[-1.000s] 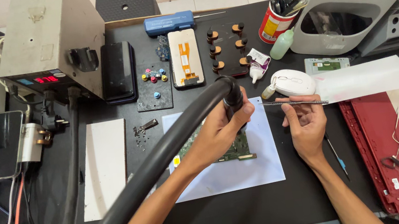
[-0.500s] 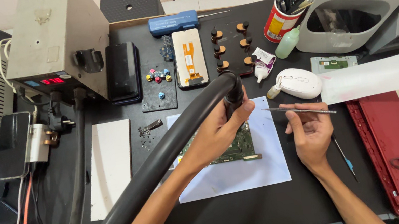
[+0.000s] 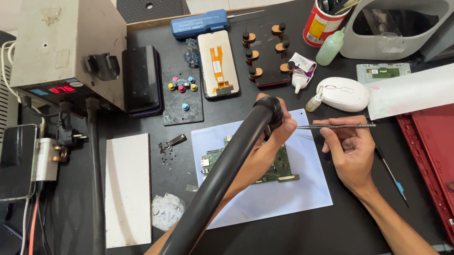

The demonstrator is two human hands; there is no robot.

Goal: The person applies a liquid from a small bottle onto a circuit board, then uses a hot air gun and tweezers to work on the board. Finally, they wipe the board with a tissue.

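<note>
Left hand (image 3: 267,145) still grips the hot-air wand (image 3: 213,196) over the board (image 3: 270,165); right hand (image 3: 350,149) still pinches tweezers (image 3: 335,126), little changed, mid-worktop (image 3: 312,239).

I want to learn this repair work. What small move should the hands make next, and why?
Probably bring the tweezers in the right hand down to the green circuit board: the left hand already holds the black hose nozzle above it, while the tips hang short of it.
</note>
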